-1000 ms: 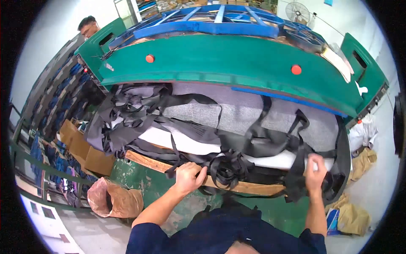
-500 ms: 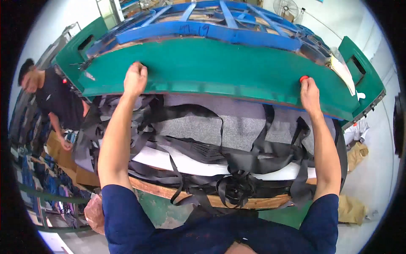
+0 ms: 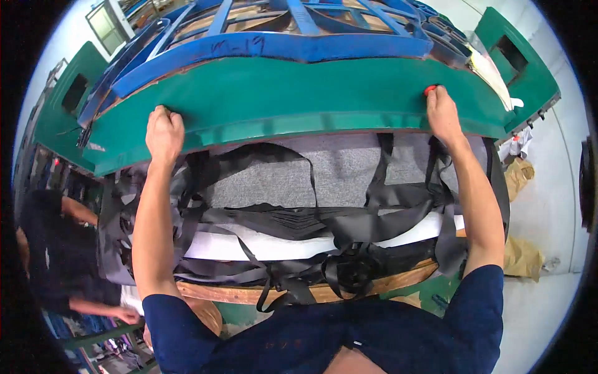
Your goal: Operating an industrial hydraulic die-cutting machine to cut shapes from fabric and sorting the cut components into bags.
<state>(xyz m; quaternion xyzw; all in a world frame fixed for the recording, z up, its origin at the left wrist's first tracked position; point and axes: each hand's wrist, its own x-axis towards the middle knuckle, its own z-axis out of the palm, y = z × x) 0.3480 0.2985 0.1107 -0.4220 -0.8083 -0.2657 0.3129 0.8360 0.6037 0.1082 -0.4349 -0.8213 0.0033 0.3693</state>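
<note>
My left hand [image 3: 165, 134] is closed at a small dark knob [image 3: 177, 116] on the front of a green machine panel [image 3: 293, 93]; the fingers cover much of that knob. Farther right, my right hand [image 3: 444, 115] is closed at a red button [image 3: 430, 90] on the same panel, its fingertips bent against it. Both arms reach forward over black fabric strips [image 3: 268, 221], which lie in tangled folds on a grey surface [image 3: 261, 181] below the panel.
A blue metal frame [image 3: 274, 47] with crossbars rests on top of the green machine. A white sheet [image 3: 261, 243] and a wooden edge [image 3: 218, 292] lie nearer me. At left a person in dark clothes [image 3: 53, 249] bends over. Brown paper [image 3: 523, 257] is at right.
The whole view has shifted, with the panel now tilted differently. Both hands remain at the same knob and button. The person at left has come nearer and bent down.
</note>
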